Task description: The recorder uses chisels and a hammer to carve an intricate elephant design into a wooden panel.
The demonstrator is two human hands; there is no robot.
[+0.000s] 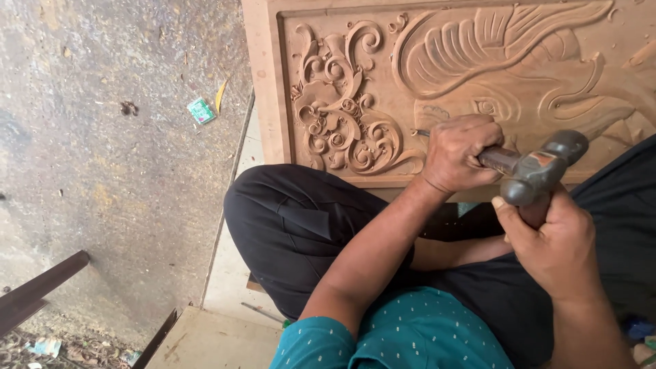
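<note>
Wooden carved panel [383, 96], left hand [456, 152] fingers wrapped around chisel [497, 159], right hand [557, 242] gripping hammer [543, 167]

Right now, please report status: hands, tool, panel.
Left hand grips chisel against carved wooden panel. Right hand holds hammer at chisel's end. Nothing obstructing.

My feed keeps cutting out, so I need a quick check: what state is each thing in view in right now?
Left hand: closed around the chisel.
Chisel: gripped, thin tip against the carved wood panel.
Right hand: closed on the hammer's handle.
Hammer: held, head right at the chisel's butt end.
Carved wood panel: propped at the person's knees, relief scrolls cut.
Green wrapper: lying on the ground.
</note>
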